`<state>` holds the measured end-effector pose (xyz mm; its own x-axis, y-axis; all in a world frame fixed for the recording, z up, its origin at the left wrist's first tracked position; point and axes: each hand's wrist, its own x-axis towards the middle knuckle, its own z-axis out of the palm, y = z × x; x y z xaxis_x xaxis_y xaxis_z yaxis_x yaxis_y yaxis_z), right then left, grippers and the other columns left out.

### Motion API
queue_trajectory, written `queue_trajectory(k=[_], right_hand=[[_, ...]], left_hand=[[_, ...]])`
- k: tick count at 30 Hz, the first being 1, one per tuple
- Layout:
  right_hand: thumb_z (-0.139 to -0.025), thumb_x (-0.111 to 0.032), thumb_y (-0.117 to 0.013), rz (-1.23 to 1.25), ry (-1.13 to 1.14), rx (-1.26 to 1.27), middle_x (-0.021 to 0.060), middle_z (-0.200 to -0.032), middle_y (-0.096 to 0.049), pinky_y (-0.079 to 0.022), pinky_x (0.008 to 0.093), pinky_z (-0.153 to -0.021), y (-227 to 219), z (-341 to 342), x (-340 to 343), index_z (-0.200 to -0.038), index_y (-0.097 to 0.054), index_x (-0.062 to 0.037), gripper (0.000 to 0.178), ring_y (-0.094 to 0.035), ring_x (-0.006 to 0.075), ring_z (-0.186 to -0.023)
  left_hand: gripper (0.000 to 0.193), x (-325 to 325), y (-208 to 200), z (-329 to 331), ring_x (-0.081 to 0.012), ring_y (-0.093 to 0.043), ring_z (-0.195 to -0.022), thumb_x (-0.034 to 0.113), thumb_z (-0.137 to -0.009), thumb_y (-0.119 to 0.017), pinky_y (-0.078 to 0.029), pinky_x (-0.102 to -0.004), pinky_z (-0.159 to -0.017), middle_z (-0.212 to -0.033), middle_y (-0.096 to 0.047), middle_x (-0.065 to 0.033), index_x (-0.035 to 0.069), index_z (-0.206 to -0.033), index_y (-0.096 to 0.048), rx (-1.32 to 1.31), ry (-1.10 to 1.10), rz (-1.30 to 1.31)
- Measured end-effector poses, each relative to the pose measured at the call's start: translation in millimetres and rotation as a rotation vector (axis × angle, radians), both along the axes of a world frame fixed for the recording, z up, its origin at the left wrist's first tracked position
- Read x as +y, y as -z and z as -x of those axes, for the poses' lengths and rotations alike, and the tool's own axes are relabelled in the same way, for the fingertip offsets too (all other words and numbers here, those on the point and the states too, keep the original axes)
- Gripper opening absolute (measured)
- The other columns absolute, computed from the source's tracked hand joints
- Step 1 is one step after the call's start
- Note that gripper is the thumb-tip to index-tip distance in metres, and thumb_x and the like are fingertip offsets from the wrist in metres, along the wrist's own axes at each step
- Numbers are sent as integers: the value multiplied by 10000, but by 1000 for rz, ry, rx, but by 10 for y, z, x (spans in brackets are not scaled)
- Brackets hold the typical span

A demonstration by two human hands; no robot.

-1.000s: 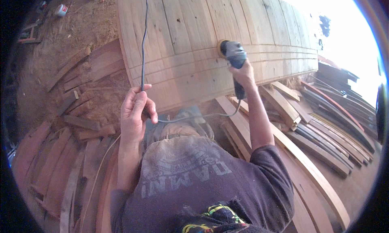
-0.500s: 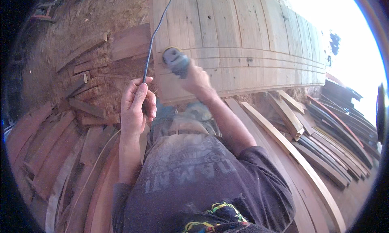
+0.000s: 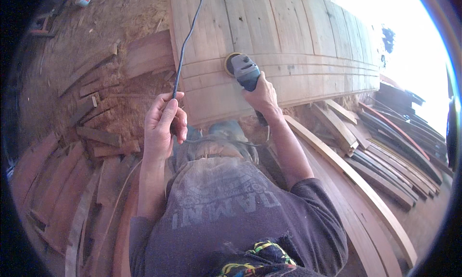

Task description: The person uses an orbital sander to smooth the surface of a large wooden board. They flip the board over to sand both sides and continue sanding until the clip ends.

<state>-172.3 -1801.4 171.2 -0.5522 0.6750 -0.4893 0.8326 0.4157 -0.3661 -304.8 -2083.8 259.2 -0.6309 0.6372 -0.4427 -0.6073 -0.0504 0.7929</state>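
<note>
Two hands are gripping: the right hand (image 3: pixel 263 95) is grasping the grinder (image 3: pixel 245 71), covering part of its body, and the left hand (image 3: pixel 163 120) is pinching the cord (image 3: pixel 184 46), whose upper end is running out of view. Whether the disc (image 3: pixel 230 65) is touching the panel (image 3: pixel 216 100) is hard to tell. The panel is spreading beyond both hands, dirt (image 3: pixel 139 17) showing beyond the left. Glare is whitening the far right; boards (image 3: pixel 333 125) are lying outside each hand.
</note>
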Motion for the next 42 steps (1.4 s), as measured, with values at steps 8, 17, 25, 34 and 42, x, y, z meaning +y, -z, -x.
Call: queue_trajectory(k=[8, 17, 25, 34, 42], right_hand=[[-787, -323, -790, -70, 127, 13, 314, -1115, -742, -569, 550, -953, 120, -547, 779, -1287, -543, -2, 643, -710, 493, -1106], [-776, -236, -811, -12, 440, 235, 162, -970, -772, -602, 427, -814, 376, -1350, 1822, -1204, -684, -13, 499, -759, 276, -889], [-783, -345, -821, 67, 52, 103, 278, -1058, -771, -608, 504, -847, 398, -554, 266, -1181, -674, 12, 554, -766, 415, -1040], [-812, -243, -763, 36, -132, 53, 329, -1035, -738, -571, 576, -887, 99, 46, -783, -1257, -515, 3, 566, -718, 505, -1039], [-807, -286, -774, -22, 29, 10, 297, -1094, -751, -567, 564, -932, 13, -463, -206, -1265, -526, -29, 581, -712, 500, -1095]], left_hand=[[273, 429, 23, -88, -98, -557, -479, 254, -1153, -526, -447, -232, -421, -741, -615, -26, 57, -1324, -610, -7, 39, 26], [241, 638, -33, -391, -108, -574, -494, 224, -1157, -518, -475, -247, -452, -745, -641, -58, 54, -1302, -609, -43, -22, -18], [241, -12, -64, -280, -97, -558, -472, 224, -1159, -509, -433, -230, -406, -750, -651, -51, 53, -1294, -611, -28, -67, -4], [266, -578, -49, -56, -93, -555, -465, 238, -1154, -524, -426, -224, -403, -738, -632, -36, 46, -1311, -621, 9, -81, 42], [275, -400, 15, -168, -99, -551, -474, 245, -1157, -510, -430, -230, -412, -735, -603, -32, 48, -1328, -596, -26, 32, 29]])
